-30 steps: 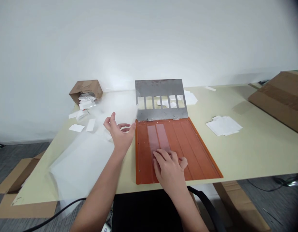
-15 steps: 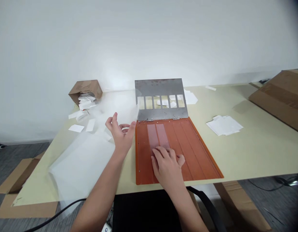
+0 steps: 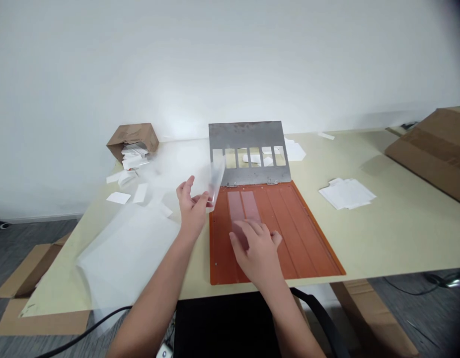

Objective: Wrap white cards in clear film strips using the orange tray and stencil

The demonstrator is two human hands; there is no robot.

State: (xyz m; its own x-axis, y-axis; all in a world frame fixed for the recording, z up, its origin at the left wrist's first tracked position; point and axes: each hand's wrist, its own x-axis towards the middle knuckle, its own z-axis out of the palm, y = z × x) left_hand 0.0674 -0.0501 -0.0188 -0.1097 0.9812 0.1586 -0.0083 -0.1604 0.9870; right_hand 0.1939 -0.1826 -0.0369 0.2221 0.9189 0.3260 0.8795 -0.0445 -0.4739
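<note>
Two strips [image 3: 236,203] already line the orange board [image 3: 304,238] beyond a half-open, seemingly unladen right hand [image 3: 258,251]; the left hand [image 3: 192,211] pinches clear film [image 3: 218,179], not yet laid down.

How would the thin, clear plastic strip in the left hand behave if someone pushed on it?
Probably flexible but springy: the thin, clear plastic strip stands up from the left hand without flopping over. It's likely light for its size, since it looks thin and see-through and is held near its lower end. Its shiny look suggests it might be slippery.
</note>
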